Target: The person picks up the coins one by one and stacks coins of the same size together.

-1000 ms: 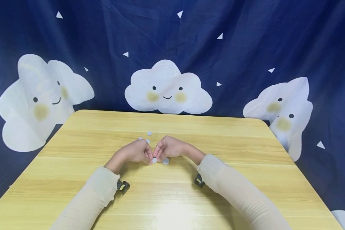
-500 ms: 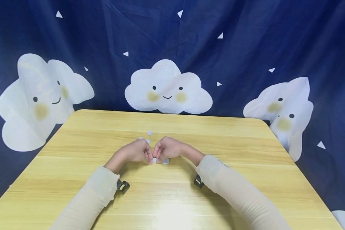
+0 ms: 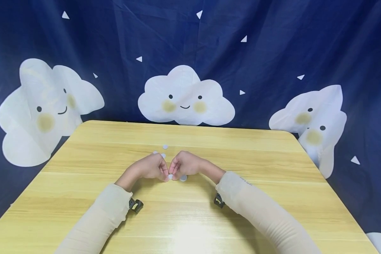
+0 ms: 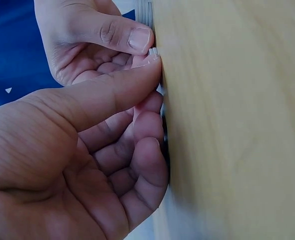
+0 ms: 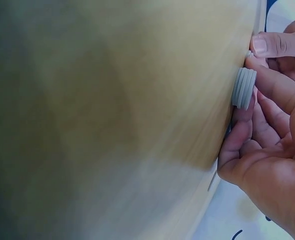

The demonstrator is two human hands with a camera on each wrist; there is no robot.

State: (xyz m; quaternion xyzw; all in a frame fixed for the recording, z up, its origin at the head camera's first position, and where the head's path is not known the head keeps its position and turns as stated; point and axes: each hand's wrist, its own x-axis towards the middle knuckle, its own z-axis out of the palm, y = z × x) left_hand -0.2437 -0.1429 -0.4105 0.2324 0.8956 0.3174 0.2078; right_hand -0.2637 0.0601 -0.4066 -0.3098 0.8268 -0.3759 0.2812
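- Near the middle of the bench (image 3: pixel 190 215), my left hand (image 3: pixel 151 167) and my right hand (image 3: pixel 188 163) meet almost tip to tip, knuckles bent over and fingers pointing down at the wood.
- Between my fingertips sits a small stack (image 4: pixel 153 51) of pale round discs, low against the bench top; my left wrist view shows thin layers in it.
- My left fingers are narrow, the thumb and curled fingers pinching that small stack from its left side.
- My right fingers are narrow too, pinching it from the right, thumb tip close to my left thumb.
- Just beside my right thumb, on its outer side, stands a thicker stack (image 5: pixel 244 88) of grey-white discs, several layers high with its flat face up.
- Beyond my left hand lie three pale discs: a far disc (image 3: pixel 165 147) by itself and a near pair (image 3: pixel 163 155), partly hidden behind my knuckles.
- Cream sleeves (image 3: pixel 95 215) cover my forearms, each with a black wrist mount (image 3: pixel 136 205) at the cuff.
- Behind the bench hangs a navy curtain (image 3: pixel 114 35) printed with smiling clouds (image 3: pixel 185 88) and white triangles.
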